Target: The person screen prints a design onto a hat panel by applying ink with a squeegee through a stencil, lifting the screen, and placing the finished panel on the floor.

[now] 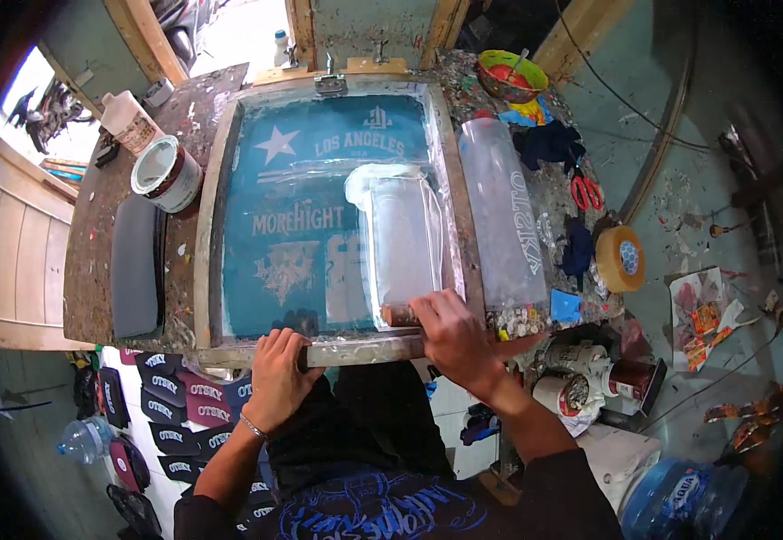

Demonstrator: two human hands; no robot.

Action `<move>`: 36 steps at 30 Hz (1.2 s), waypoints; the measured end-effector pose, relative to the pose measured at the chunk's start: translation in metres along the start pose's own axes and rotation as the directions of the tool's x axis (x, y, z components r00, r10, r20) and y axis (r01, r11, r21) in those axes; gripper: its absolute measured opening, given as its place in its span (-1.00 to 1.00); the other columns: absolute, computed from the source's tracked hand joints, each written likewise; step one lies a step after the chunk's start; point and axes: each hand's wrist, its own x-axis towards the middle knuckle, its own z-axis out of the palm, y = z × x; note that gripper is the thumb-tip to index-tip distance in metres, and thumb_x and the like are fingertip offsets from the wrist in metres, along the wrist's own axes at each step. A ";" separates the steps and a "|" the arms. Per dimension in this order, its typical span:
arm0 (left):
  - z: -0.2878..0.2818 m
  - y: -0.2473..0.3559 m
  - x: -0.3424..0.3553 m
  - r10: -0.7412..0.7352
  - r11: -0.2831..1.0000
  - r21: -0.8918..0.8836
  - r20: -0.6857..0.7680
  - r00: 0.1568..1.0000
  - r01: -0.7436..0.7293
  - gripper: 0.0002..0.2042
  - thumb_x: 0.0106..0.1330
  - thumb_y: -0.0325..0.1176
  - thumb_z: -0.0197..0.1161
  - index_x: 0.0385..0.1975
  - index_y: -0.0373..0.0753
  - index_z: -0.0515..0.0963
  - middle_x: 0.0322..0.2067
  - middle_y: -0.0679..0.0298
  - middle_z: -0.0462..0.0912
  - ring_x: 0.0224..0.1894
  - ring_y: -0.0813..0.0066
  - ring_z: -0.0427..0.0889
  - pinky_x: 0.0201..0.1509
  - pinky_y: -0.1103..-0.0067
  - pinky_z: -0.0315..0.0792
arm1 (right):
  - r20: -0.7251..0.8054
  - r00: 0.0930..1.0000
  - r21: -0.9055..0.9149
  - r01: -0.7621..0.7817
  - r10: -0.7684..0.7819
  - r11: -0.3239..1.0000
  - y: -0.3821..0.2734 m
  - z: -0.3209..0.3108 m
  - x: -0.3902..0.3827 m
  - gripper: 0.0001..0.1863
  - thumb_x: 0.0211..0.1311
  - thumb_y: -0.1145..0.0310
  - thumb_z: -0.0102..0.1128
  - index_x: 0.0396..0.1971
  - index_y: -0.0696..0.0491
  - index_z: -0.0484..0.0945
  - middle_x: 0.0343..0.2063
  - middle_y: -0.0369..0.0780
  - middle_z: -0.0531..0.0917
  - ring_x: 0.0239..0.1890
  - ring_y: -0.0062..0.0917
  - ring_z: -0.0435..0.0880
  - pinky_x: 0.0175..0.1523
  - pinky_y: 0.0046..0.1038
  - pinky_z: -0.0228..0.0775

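Observation:
A wood-framed printing screen (214, 207) with teal mesh lies on the table in front of me, clamped by a metal hinge (330, 85) at its far edge. White ink (405, 238) covers a patch on the right part of the mesh. My right hand (452, 335) is closed around a brown squeegee (398, 315) at the near end of that patch; fingers hide part of it. My left hand (279, 369) grips the frame's near edge, left of centre. What lies under the screen is hidden.
Left of the screen are an ink tub (168, 175), a white bottle (132, 123) and dark stacked cap panels (138, 270). On the right lie a clear printed sheet (504, 216), red-handled scissors (586, 192), a tape roll (621, 259) and a paint bowl (511, 79). Printed dark panels (174, 439) lie below.

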 end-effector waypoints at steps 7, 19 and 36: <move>-0.033 0.005 0.005 0.067 0.997 0.045 0.052 0.996 -0.069 -0.55 -0.08 -0.20 0.57 -0.24 -0.25 0.54 -0.32 0.19 0.52 -0.19 0.17 0.51 -0.08 0.35 0.38 | -0.116 0.983 -0.115 0.128 -0.142 0.985 -0.019 -0.007 -0.024 -0.64 0.19 0.44 0.13 -0.02 0.25 0.44 -0.17 0.00 0.55 -0.08 -0.14 0.56 0.11 -0.19 0.45; -0.160 0.074 0.068 0.339 0.933 0.108 -0.582 0.739 -0.343 -0.60 0.08 -0.52 0.43 -0.02 -0.29 0.61 -0.03 0.09 0.61 0.12 0.18 0.55 0.19 0.35 0.44 | -0.457 0.830 -0.385 0.139 -0.319 0.912 -0.046 -0.201 0.131 -0.50 0.19 -0.12 0.29 -0.46 0.10 0.51 -0.56 -0.16 0.54 -0.58 -0.30 0.53 -0.44 -0.27 0.35; 0.027 -0.029 -0.057 -0.114 0.990 0.048 -0.288 0.951 0.133 -0.62 0.28 -0.20 0.34 0.06 -0.21 0.61 0.36 -0.02 0.26 0.40 0.03 0.23 0.44 0.12 0.11 | -0.280 0.948 -0.146 0.114 -0.152 0.983 -0.020 -0.287 0.194 -0.50 0.49 -0.05 -0.02 -0.19 0.14 0.59 -0.40 -0.37 0.51 -0.29 -0.72 0.39 -0.12 -0.62 0.26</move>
